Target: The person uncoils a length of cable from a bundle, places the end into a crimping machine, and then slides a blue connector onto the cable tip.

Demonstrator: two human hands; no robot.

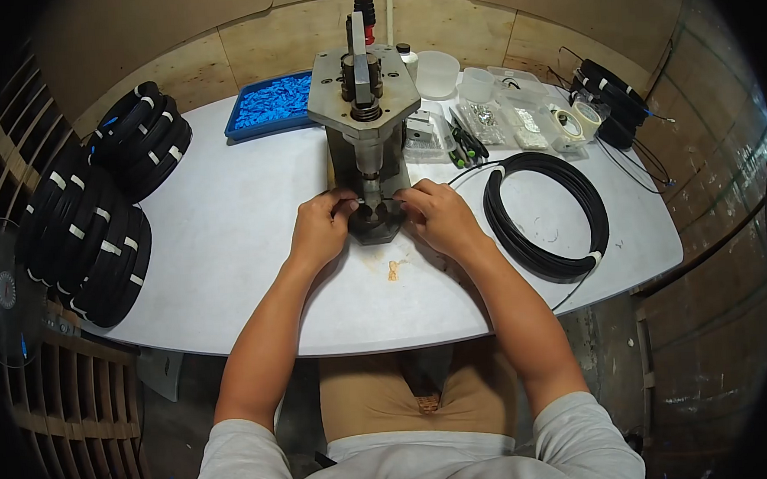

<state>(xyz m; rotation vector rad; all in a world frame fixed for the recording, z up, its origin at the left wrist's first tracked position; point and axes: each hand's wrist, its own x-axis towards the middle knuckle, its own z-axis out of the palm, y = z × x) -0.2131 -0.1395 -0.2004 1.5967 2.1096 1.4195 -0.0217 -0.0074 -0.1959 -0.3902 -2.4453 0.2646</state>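
Observation:
A metal hand press (363, 93) stands upright at the middle of the table, its ram (369, 158) pointing down over a dark base (376, 233). At the left of the ram's lower end is my left hand (320, 227), thumb and forefinger pinched together; what lies between them is too small to make out. My right hand (441, 215) is on the other side, its fingers closed at the press around the end of a black cable. That cable runs back to a black cable coil (547, 216), tied with white tape, lying flat at the right.
Stacked black coils (88, 229) stand at the left edge, more coils (606, 98) at the far right. Behind are a blue tray (272, 105) of small blue parts, green-handled pliers (467, 144), clear boxes (481, 122) and tape rolls (566, 124). Orange-brown scraps (393, 270) lie in front.

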